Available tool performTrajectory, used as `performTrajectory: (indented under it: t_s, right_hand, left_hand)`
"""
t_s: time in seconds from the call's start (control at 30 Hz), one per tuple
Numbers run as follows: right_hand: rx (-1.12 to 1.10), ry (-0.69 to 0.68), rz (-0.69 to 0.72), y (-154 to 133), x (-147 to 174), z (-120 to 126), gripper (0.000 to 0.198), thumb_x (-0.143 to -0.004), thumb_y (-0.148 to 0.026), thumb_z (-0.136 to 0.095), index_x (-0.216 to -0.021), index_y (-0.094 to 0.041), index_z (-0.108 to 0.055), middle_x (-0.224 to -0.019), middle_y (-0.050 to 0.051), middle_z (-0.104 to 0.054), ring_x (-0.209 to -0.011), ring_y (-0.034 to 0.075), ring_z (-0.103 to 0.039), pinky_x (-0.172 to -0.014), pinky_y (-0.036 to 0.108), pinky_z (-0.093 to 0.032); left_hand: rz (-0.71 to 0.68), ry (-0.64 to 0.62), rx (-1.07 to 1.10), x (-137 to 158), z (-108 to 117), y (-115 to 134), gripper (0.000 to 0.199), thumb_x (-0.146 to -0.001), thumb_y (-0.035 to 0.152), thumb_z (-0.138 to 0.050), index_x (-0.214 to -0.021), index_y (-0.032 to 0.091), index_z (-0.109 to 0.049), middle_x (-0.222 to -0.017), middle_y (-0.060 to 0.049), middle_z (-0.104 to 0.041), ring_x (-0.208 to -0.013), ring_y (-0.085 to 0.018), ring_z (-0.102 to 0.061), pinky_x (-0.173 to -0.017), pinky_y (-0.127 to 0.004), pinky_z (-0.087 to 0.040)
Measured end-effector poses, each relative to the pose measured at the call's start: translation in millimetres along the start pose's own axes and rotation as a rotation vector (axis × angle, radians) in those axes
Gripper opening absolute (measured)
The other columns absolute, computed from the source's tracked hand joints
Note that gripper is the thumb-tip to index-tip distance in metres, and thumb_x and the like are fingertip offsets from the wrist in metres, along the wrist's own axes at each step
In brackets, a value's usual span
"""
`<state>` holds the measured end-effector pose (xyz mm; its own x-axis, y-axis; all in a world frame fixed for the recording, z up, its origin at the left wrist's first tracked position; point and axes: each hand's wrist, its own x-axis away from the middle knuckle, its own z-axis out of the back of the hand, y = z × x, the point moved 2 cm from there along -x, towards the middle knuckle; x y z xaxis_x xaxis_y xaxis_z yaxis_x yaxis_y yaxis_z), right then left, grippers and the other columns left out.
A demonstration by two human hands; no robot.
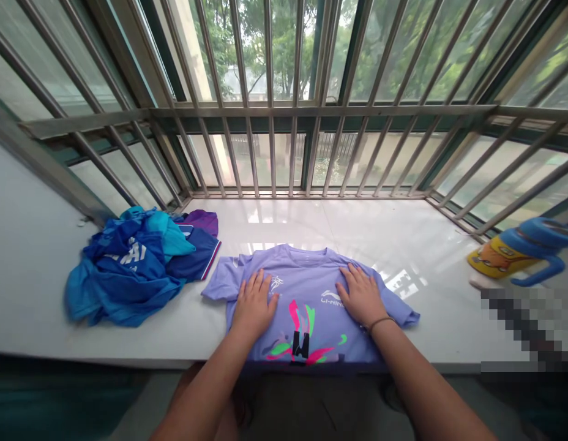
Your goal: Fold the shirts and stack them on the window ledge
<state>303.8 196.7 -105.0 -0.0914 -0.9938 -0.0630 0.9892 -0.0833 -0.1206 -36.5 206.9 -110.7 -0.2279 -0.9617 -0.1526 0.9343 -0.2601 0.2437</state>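
A lavender T-shirt [306,282] with a bright pink, green and black print lies spread on the white sill, its collar toward the window. Its lower part hangs over the front edge. My left hand [255,306] rests flat on the chest at the left, fingers stretched out. On the right side of the chest lies my right hand [361,296], also flat with fingers apart, partly covering the white lettering. A thin band circles my right wrist. Neither hand grips the fabric.
A heap of blue, turquoise and purple clothes [132,263] sits on the sill [275,220] at the left. At the right edge a yellow and blue bottle [508,254] with a handle stands near a blurred-out patch. Metal bars [293,113] close off the window behind.
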Motion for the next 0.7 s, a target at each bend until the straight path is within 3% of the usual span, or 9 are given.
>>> performTrajectory:
  t_s: [0.27, 0.7]
  right_hand:
    - [0.069, -0.081, -0.028, -10, -2, 13, 0.063, -0.112, -0.046, -0.038, -0.172, -0.025, -0.044, -0.183, 0.010, -0.033, -0.168, 0.034, -0.029, -0.135, 0.065, -0.022]
    - [0.011, -0.067, -0.022, -9, -5, 15, 0.064, -0.111, -0.049, -0.039, -0.170, -0.024, -0.045, -0.183, 0.009, -0.033, -0.168, 0.033, -0.029, -0.135, 0.065, -0.020]
  left_hand:
    - [0.133, -0.013, -0.028, 8, 4, 11, 0.062, -0.108, 0.047, -0.051, -0.166, 0.025, -0.055, -0.180, -0.012, -0.038, -0.168, -0.041, -0.031, -0.135, -0.072, -0.018]
    - [0.154, 0.002, -0.003, 11, 16, 16, 0.061, -0.107, 0.048, -0.052, -0.161, 0.021, -0.059, -0.177, -0.015, -0.044, -0.166, -0.039, -0.036, -0.137, -0.068, -0.021]
